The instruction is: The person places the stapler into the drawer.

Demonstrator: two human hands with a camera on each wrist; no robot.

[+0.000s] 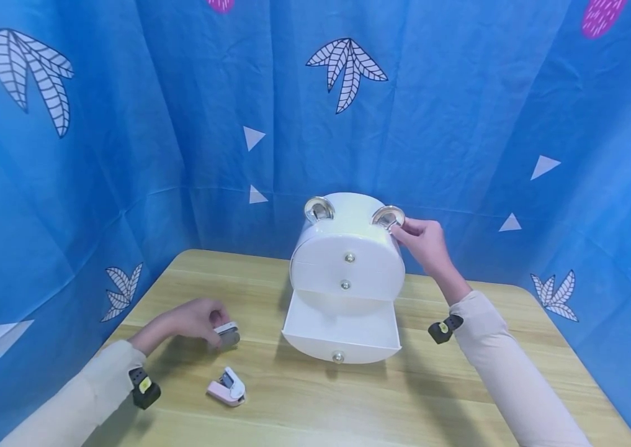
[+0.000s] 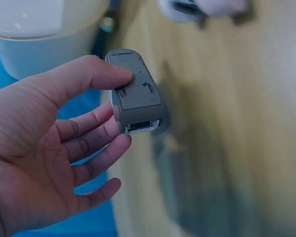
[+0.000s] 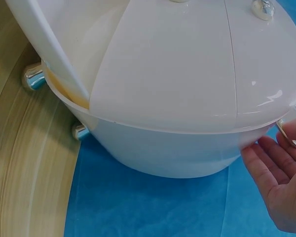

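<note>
My left hand (image 1: 195,320) pinches a small grey stapler (image 2: 138,84) between thumb and fingers, over the left part of the table. Its grey base faces the left wrist camera, with the thumb laid across it. A pink and white stapler (image 1: 228,387) lies on the table nearer to me. At the middle stands a white drawer box (image 1: 321,267) with two shiny ears and round knobs. Its bottom drawer (image 1: 343,332) is pulled out, and its visible inside is bare. My right hand (image 1: 427,245) grips the box's right ear (image 1: 388,216) with thumb and fingers.
The wooden table (image 1: 293,416) carries everything. A blue patterned curtain (image 1: 432,124) hangs behind it and along both sides. Two more drawer fronts sit flush above the open drawer, each with a knob (image 1: 350,257).
</note>
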